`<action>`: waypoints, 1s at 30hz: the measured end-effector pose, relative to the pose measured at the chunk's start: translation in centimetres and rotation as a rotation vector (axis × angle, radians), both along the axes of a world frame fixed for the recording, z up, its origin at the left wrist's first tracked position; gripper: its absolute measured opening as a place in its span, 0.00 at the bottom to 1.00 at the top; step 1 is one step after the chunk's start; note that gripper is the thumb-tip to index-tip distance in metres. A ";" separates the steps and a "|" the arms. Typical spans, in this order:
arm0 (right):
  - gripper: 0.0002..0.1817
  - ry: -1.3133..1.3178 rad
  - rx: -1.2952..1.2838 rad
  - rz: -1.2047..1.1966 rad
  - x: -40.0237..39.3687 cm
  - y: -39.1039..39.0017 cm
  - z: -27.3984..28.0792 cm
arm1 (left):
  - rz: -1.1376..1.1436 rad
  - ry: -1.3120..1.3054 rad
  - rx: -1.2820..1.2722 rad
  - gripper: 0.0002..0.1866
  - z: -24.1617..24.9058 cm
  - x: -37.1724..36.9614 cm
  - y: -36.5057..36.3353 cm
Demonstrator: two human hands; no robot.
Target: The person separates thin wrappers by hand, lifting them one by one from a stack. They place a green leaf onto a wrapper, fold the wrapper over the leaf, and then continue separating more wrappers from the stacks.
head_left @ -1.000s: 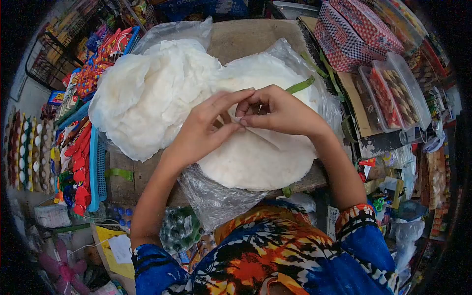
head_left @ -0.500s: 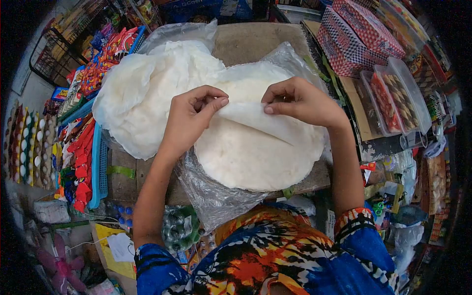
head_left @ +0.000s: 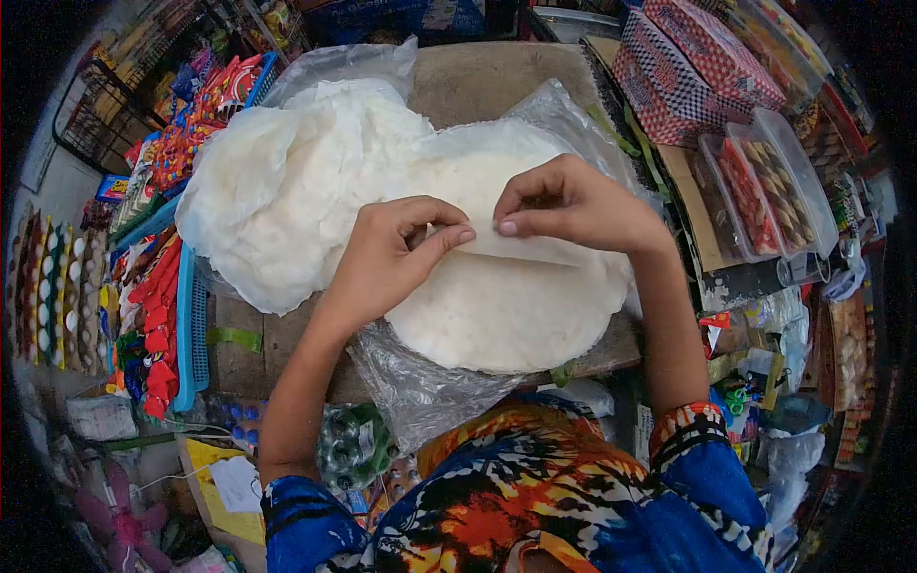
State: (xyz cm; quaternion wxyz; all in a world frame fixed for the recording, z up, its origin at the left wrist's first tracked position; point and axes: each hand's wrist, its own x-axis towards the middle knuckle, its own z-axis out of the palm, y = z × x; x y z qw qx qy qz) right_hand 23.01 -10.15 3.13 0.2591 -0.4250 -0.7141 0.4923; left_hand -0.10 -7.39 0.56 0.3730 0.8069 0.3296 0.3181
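A stack of thin, round, white spring roll wrappers (head_left: 506, 320) lies on a clear plastic sheet (head_left: 435, 387). Above the stack, my left hand (head_left: 406, 248) pinches the folded-up edge of the top wrapper (head_left: 525, 244) between thumb and fingertips. Close beside it, my right hand (head_left: 578, 205) is also closed in a pinch on that same edge. The wrapper's near part is raised and folds away from me. To the left, a loose, crumpled heap of separated wrappers (head_left: 277, 191) touches the far side of the stack.
Everything rests on a worn brown board (head_left: 497, 81). On the left are a blue basket (head_left: 194, 329) and red snack packs (head_left: 162, 325). At the right stand checkered boxes (head_left: 688, 81) and a clear plastic tub (head_left: 783, 196). Egg trays (head_left: 62, 286) line the far left.
My left hand has moved right and a little down, and my right hand slightly left, so the fingertips are closer together. The lifted wrapper edge has shifted with them.
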 end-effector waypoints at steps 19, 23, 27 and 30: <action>0.09 0.246 -0.139 0.048 -0.5 0.5 -1.6 | -0.047 0.057 0.803 0.18 -0.6 0.6 -0.8; 0.08 0.232 -0.125 0.012 -1.0 0.3 -1.6 | -0.094 0.055 0.865 0.14 -0.7 0.2 -0.7; 0.08 0.088 0.012 -0.136 -0.9 0.2 -0.9 | -0.178 0.036 0.941 0.12 -1.5 0.3 0.0; 0.09 -0.102 0.228 -0.389 0.0 0.8 -1.9 | -0.209 0.134 0.854 0.18 -1.6 0.2 -0.4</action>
